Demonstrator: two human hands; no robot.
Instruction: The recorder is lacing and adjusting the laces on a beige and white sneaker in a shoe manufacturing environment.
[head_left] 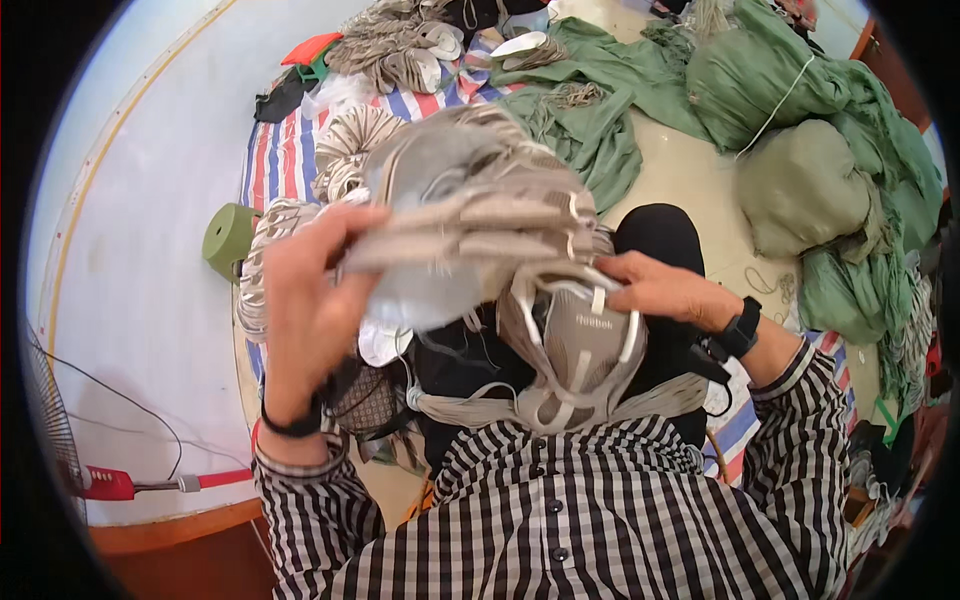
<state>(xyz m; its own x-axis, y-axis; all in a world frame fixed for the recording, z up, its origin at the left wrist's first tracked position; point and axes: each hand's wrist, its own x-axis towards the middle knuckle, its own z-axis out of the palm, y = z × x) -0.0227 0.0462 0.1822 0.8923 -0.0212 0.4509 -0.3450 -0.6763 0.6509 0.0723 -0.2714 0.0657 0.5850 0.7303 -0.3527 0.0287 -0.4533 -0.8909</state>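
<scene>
In front of the shirt (pixel 550 500), left hand (pixel 315 290) grips stacked uppers (pixel 500 243), right hand (pixel 672 290) pinches one upper (pixel 582 352), likely light, floppy, best held rimwise.

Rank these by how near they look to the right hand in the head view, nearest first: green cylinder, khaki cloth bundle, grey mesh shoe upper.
1. Grey mesh shoe upper: at the lap, touched by the right hand.
2. Khaki cloth bundle: ahead and to the right.
3. Green cylinder: far across, on the left side.
</scene>
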